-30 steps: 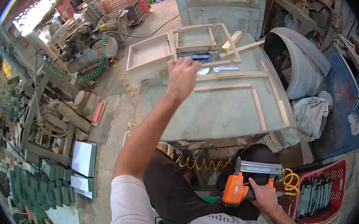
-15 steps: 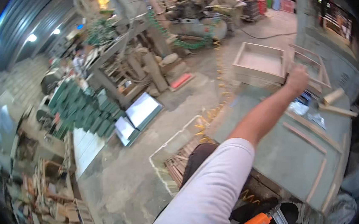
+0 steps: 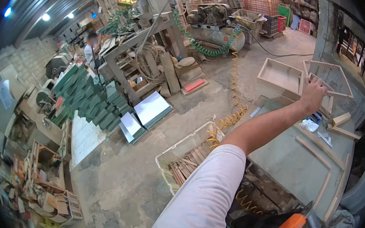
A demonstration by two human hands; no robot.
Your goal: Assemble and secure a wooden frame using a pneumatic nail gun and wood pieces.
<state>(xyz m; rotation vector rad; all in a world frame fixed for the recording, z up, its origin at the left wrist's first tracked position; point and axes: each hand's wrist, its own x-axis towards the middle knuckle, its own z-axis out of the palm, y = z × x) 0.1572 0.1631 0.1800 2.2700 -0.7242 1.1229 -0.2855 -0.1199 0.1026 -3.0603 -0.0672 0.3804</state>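
Left hand (image 3: 313, 95), at 2 o'clock, arm outstretched, fingers curled over the edge of a wooden frame (image 3: 334, 84) on the workbench (image 3: 282, 161); firmness of grip cannot be told. Open wooden box (image 3: 280, 77) just beside, at 1 o'clock. Right hand out of view.

Flat green packages (image 3: 86, 97) stacked beside white boxes (image 3: 147, 112).

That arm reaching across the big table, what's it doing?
A person in a workshop stretches the left hand out to the far side of a grey-green workbench, onto a wooden frame lying there. Loose wooden strips lie on the bench, and a shallow wooden tray sits beside the frame. The right hand is out of sight; an orange tool shows at the bottom edge. A crate of wood pieces stands on the floor.
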